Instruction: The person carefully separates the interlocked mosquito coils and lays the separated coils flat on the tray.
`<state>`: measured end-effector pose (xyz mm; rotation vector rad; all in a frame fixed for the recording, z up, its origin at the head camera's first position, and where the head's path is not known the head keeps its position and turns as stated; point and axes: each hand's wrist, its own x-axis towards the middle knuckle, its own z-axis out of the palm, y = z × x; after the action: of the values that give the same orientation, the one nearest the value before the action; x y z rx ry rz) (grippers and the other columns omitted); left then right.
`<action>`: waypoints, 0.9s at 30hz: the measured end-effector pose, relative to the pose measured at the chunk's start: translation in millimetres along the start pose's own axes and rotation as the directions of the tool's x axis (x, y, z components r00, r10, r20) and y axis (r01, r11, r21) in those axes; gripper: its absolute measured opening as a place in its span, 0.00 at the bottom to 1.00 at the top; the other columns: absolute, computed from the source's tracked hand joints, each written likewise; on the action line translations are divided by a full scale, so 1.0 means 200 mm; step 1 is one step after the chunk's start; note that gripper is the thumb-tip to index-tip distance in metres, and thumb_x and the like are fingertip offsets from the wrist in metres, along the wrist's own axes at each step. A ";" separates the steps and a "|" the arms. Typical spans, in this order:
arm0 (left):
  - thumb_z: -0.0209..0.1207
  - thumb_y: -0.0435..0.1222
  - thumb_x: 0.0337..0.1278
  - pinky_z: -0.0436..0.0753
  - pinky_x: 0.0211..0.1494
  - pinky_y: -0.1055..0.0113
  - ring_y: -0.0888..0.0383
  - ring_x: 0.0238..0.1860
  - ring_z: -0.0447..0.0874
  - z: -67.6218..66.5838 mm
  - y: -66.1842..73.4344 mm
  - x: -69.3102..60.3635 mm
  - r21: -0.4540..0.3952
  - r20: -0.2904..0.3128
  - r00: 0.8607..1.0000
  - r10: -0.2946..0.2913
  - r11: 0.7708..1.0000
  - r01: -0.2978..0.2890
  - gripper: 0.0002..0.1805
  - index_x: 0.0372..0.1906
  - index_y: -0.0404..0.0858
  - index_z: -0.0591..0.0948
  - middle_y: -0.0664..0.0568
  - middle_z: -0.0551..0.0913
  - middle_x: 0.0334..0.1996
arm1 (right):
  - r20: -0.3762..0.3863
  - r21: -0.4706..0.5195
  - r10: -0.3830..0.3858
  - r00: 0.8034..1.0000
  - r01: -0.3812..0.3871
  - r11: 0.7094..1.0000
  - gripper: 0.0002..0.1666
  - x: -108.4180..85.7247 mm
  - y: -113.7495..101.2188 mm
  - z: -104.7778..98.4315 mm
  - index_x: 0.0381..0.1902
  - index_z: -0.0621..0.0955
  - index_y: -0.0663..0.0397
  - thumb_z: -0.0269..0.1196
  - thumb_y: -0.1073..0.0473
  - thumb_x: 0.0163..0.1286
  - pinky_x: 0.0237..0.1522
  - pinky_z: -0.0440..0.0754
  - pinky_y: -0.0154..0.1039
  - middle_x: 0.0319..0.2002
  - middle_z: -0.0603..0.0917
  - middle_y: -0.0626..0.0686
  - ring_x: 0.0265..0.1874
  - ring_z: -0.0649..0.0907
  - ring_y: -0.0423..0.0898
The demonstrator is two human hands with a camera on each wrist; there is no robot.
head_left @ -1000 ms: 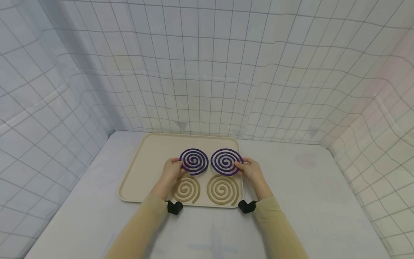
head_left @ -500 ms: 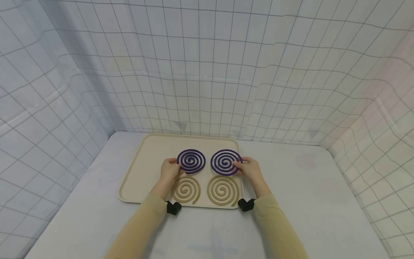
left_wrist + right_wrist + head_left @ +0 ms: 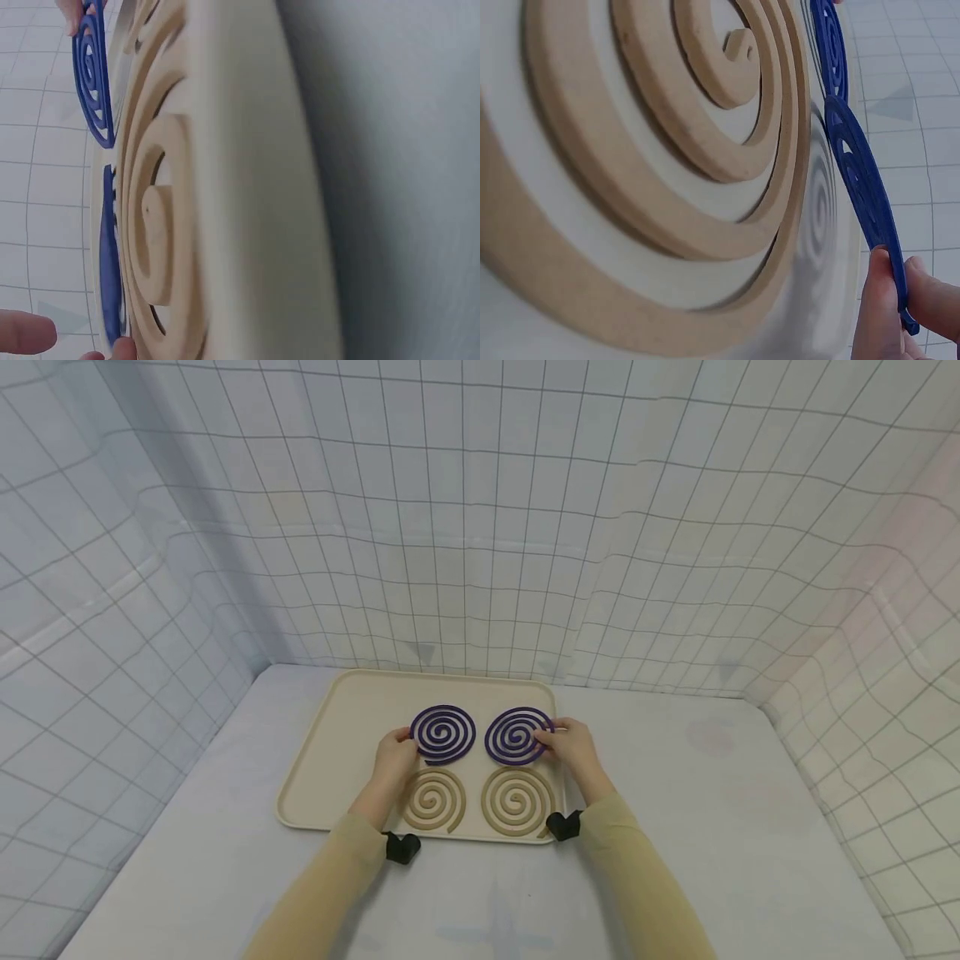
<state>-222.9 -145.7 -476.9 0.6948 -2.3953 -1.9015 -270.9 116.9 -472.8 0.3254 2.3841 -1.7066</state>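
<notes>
On the tray (image 3: pixel 322 752) a blue-purple mosquito coil (image 3: pixel 442 735) appears to lie flat, behind a tan mosquito coil (image 3: pixel 432 800). At its left edge is my left hand (image 3: pixel 392 760); in the left wrist view one finger (image 3: pixel 26 332) stands off from the coil while other fingertips (image 3: pixel 124 349) are at its edge. My right hand (image 3: pixel 573 747) pinches a second blue-purple mosquito coil (image 3: pixel 862 176) between thumb and fingers at its right edge. That coil is tilted above the tray, its shadow beneath it. In front lies another tan coil (image 3: pixel 517 802).
The tray stands on a white-covered table (image 3: pixel 675 827), its raised rim running round the coils. Behind the table hangs a white curtain with a grid pattern (image 3: pixel 465 527). Black straps (image 3: pixel 402 847) are on both wrists.
The left blue-purple coil has moved slightly left and down to the tray, and the left fingers have loosened from it. The right hand has shifted its coil slightly left.
</notes>
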 end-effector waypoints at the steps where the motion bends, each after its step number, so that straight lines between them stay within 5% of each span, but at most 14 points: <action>1: 0.42 0.26 0.61 0.60 0.76 0.52 0.39 0.72 0.60 0.00 0.00 0.00 0.008 0.005 1.000 0.004 1.000 -0.004 0.29 0.68 0.21 0.63 0.28 0.65 0.68 | -0.001 -0.008 0.003 1.000 -0.003 1.000 0.26 0.00 0.00 0.00 0.58 0.76 0.69 0.67 0.63 0.65 0.32 0.85 0.30 0.43 0.84 0.64 0.22 0.81 0.36; 12: 0.45 0.27 0.66 0.61 0.76 0.51 0.37 0.73 0.59 -0.01 -0.02 0.03 -0.121 0.073 0.997 0.032 0.992 -0.023 0.29 0.70 0.21 0.59 0.28 0.62 0.70 | -0.026 -0.043 -0.004 1.000 0.003 0.999 0.31 0.03 0.02 0.02 0.64 0.71 0.70 0.65 0.69 0.64 0.34 0.84 0.30 0.53 0.81 0.71 0.25 0.82 0.37; 19: 0.46 0.27 0.66 0.61 0.76 0.50 0.37 0.72 0.60 -0.03 -0.03 0.03 -0.166 0.095 0.995 0.036 0.986 -0.020 0.29 0.69 0.19 0.59 0.27 0.62 0.69 | -0.015 -0.105 -0.061 0.998 0.059 0.993 0.33 0.02 0.03 0.02 0.67 0.68 0.71 0.63 0.69 0.65 0.48 0.84 0.37 0.57 0.79 0.71 0.49 0.84 0.58; 27: 0.45 0.28 0.69 0.57 0.78 0.50 0.37 0.74 0.55 -0.04 -0.03 0.02 -0.212 0.148 0.989 0.033 0.977 -0.001 0.29 0.70 0.19 0.56 0.27 0.58 0.71 | 0.031 -0.260 -0.133 0.991 0.137 0.956 0.34 -0.02 0.02 0.02 0.69 0.68 0.68 0.61 0.59 0.69 0.67 0.71 0.54 0.65 0.73 0.68 0.66 0.73 0.63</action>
<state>-222.8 -155.4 -481.1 0.5345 -2.2202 -2.2333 -265.3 113.6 -477.0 0.1111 2.6349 -1.4111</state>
